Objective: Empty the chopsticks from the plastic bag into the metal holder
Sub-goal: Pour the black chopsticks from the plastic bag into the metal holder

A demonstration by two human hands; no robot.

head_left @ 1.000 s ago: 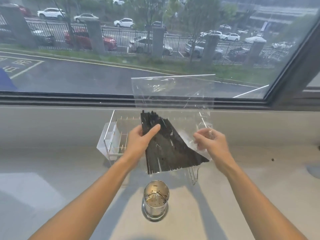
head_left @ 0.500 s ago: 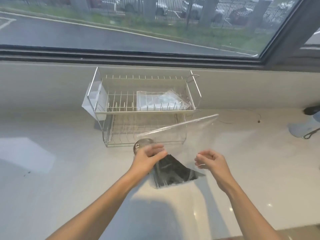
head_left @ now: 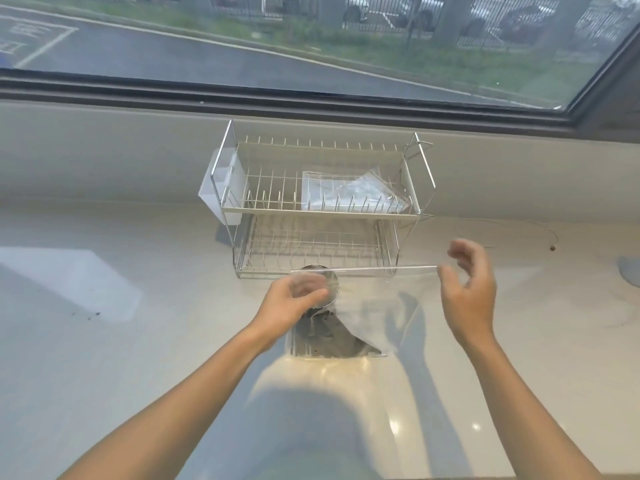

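A clear plastic bag hangs low over the pale counter, with a bundle of dark chopsticks lying slanted in its lower left corner. My left hand grips the bag's left side over the upper ends of the chopsticks. Right behind that hand stands the round metal holder, seen partly through the plastic. My right hand is at the bag's upper right corner. Its fingers are spread and blurred, and the thumb is at the end of the bag's top edge.
A two-tier wire dish rack stands just behind the holder against the window wall, with another clear bag on its upper tier and a white plastic cup on its left side. A grey object sits at the right edge.
The bag came down from in front of the window to the counter beside the holder. My right hand let go of the bag's side and rose to its upper corner. The view tilted down.
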